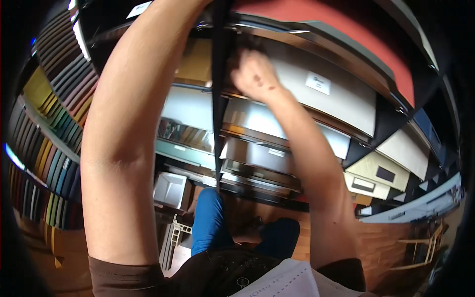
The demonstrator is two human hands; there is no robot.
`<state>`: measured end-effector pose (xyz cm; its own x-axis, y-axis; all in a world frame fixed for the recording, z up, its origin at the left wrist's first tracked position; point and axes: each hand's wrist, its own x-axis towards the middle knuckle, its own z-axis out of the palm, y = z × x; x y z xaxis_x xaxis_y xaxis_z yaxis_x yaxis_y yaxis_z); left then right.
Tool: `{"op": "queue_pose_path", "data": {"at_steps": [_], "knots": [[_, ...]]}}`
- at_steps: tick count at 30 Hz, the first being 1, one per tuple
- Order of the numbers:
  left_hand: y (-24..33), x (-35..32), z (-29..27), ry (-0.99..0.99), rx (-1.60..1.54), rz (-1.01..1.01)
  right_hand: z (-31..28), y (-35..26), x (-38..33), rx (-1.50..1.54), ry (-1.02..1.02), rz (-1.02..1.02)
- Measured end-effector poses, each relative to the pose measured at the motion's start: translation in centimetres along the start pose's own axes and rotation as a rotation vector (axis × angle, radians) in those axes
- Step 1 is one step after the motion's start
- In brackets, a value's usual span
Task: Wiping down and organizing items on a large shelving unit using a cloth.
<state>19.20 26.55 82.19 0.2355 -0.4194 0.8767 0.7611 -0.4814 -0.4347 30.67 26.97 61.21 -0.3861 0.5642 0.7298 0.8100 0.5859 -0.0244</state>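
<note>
My right hand is raised at the upper middle, in front of the display rack and just right of a black upright post. Motion smears its fingers, so I cannot make out their grip or anything in them. Beside that hand is a large white sample panel with a small white label. My left forearm reaches up past the top edge, leaving my left hand out of the picture. Above the white panel, a red panel sits in a dark-edged shelf.
Lower shelves hold more pale panels. Rows of coloured sample strips hang at the left. A grey open box and a cream slotted profile are near my legs. A wooden frame stands on the floor at right.
</note>
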Motion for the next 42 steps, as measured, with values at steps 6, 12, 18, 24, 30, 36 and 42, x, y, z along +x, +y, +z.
{"op": "queue_pose_path", "data": {"at_steps": [6, 12, 18, 24, 30, 36, 42], "knots": [[-0.2, -0.4, -2.4, -0.138, 0.011, -0.043, -1.2, -0.1, -4.8, 0.155, 0.058, -0.278], [-0.3, -1.7, -2.9, -0.102, -0.030, -0.068, -7.1, 3.1, -9.5, 0.141, 0.033, -0.137], [0.8, -0.9, -2.2, -0.087, -0.536, -0.228, -5.7, 1.4, -7.9, 0.083, 0.031, -0.054], [2.2, -0.1, -1.6, -0.189, -0.056, -0.134, 0.4, -2.2, -3.1, 0.000, 0.066, -0.102], [-2.3, -2.8, -0.5, -0.212, 0.175, -0.051, -2.2, -0.3, -5.9, 0.129, 0.032, -0.213], [-2.0, -2.7, -0.3, -0.204, 0.215, -0.041, -9.3, 4.9, -12.1, 0.053, -0.027, -0.195], [0.6, -1.6, -2.3, -0.162, -0.026, -0.139, -16.0, 9.2, -17.8, -0.109, -0.043, -0.065]]}}
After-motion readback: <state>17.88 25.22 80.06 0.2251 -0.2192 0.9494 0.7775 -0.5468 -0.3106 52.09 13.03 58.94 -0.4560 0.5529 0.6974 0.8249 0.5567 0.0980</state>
